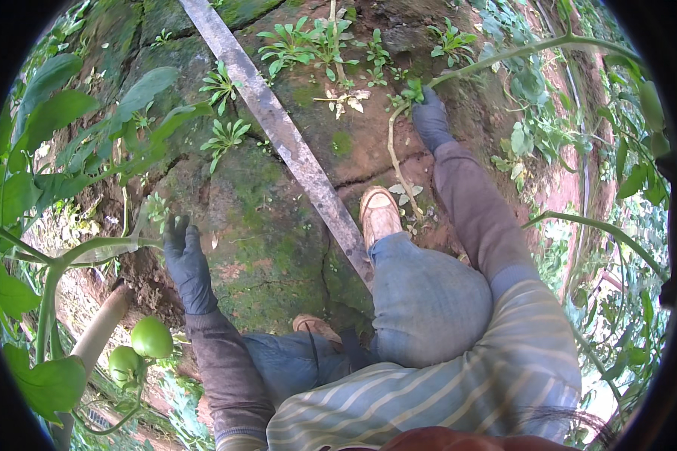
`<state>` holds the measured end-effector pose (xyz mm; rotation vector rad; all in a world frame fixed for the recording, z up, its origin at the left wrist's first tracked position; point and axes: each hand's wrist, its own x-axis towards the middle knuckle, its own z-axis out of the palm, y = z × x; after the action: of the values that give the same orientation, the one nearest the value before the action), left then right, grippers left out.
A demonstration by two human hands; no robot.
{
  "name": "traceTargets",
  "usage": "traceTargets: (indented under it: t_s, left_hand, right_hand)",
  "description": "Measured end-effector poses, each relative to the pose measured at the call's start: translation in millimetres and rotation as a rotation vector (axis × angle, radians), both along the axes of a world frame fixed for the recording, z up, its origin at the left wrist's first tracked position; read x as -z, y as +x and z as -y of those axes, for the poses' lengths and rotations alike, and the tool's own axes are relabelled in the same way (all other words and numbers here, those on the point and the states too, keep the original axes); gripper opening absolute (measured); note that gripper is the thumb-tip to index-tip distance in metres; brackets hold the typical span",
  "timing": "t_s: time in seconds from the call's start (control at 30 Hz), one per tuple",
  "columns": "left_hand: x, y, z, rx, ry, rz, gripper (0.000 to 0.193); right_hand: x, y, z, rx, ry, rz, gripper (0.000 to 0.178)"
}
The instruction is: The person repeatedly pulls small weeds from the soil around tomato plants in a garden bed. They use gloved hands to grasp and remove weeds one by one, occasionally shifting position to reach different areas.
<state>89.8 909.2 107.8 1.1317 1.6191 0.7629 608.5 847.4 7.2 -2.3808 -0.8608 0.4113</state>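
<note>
2 green tomatoes (pixel 151 337) on vine
Gloved L hand (pixel 189 264) nr 1 sprig (pixel 157 211), R hand (pixel 432 122) at 1 shoot (pixel 413 91); can't tell either grip.

Right hand (pixel 431 122): fingertips buried behind green leaves (pixel 413 91), I can't read the grip.
Left hand (pixel 188 267): touching that sprig (pixel 157 210) or just beside it? I can't tell.
Long strip (pixel 278 135): top cropped, lower end behind the knee (pixel 425 289).

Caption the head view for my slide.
Gloved right hand at a leafy tuft, left hand beside a sprig, over mossy ground.
</note>
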Motion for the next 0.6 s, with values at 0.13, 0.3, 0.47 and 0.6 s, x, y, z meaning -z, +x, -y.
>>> traceTargets:
  t_s: [0.13, 0.3, 0.47, 0.6]
  left_hand:
    - [-2, 1, -3, 0.008, -0.048, -0.019, 0.045]
    - [-2, 6, -7, -0.017, -0.047, -0.002, 0.044]
    - [-2, 11, -13, -0.065, -0.091, 0.014, 0.049]
    - [-2, 11, -13, -0.057, -0.070, 0.002, 0.048]
  right_hand:
    - [5, 1, -28, -0.236, -0.358, -0.015, 0.038]
    - [10, -10, -33, -0.414, -0.567, 0.266, 0.037]
    - [4, -10, -31, -0.411, -0.543, 0.227, 0.033]
    - [3, -16, -40, -0.210, -0.322, 0.056, 0.037]
